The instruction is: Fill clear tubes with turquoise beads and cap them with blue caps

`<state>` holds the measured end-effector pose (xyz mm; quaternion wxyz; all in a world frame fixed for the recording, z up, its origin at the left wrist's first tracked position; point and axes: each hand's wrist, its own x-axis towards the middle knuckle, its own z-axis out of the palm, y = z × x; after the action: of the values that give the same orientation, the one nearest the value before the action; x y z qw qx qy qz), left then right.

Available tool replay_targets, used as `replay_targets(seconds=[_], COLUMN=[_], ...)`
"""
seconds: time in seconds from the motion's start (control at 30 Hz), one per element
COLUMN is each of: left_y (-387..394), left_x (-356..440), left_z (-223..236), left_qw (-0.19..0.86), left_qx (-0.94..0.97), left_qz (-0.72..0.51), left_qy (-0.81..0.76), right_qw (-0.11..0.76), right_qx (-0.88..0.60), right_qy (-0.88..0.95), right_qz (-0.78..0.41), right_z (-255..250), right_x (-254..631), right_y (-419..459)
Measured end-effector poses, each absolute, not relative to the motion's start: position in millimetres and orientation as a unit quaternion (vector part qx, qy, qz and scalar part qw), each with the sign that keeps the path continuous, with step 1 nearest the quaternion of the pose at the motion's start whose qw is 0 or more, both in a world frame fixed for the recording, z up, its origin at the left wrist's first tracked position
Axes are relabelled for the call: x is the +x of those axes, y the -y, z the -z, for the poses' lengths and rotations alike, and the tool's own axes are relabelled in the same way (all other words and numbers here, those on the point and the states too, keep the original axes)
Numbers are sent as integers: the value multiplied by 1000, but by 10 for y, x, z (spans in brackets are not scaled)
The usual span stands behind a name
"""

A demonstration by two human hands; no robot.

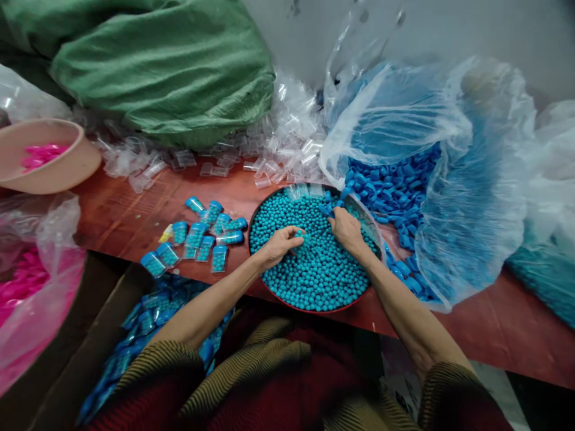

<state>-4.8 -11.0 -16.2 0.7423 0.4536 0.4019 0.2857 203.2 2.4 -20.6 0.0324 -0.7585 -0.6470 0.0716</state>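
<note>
My left hand [279,246] is closed around a small clear container [302,237] with blue beads in it, held over the round tray [309,310]. Loose blue beads [309,275] fill most of this tray. My right hand [348,230] is curled above the beads, next to a few blue caps [331,205] at the tray's far side; its fingertips are partly hidden, so what they pinch cannot be made out. Several empty clear containers [305,190] lie at the tray's far rim.
Left of the tray lie several filled, capped containers [196,234]. A plastic bag [471,179] spills blue caps [395,185] on the right. Clear empties [287,149] and a green sack [171,72] lie behind. A pink basin [49,155] stands far left; more filled containers [153,317] lie below the table edge.
</note>
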Motion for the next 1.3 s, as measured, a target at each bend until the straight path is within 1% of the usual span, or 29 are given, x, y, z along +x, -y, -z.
replay_targets(seconds=[0.1,0.23,0.3,0.37,0.47,0.6,0.7,0.8,0.93,1.0,1.13,1.23,1.3], left_y=[118,127,135,140,136,121,118,120,138,156,189,203,210], left_x=[-83,-114,-127,-141,-161,-171,-168,-168,-185,-196,-204,-190,-175], left_z=[135,146,155,160,162,171,170,161,155,160,186,199,198], left_qw=[757,783,793,799,806,812,824,828,818,807,786,769,753], left_qx=[447,437,432,423,408,408,411,412,420,430,449,469,489], left_qz=[-277,-238,-224,-218,-193,-184,-191,-211,-226,-225,-228,-235,-238], left_qy=[-389,-374,-366,-366,-383,-376,-340,-317,-321,-336,-358,-364,-370], right_qw=[49,70,57,26,-41,-117,-143,-150,-173,-170,-111,-103,-95], right_qx=[-727,-711,-681,-638,-589,-591,-605,-637,-662,-670,-649,-601,-599], right_qy=[672,680,706,742,786,787,778,754,727,722,752,792,794], right_qz=[-129,-164,-188,-204,-184,-130,-93,-53,-52,-39,18,-21,-51], right_z=[197,101,69,54,48,32,-3,-68,-165,-193,-140,-13,56], right_x=[2018,1979,1983,2004,2013,1919,1855,1856,1910,1946,1996,1988,1977], right_y=[125,297,344,373,392,391,404,438,491,519,533,466,400])
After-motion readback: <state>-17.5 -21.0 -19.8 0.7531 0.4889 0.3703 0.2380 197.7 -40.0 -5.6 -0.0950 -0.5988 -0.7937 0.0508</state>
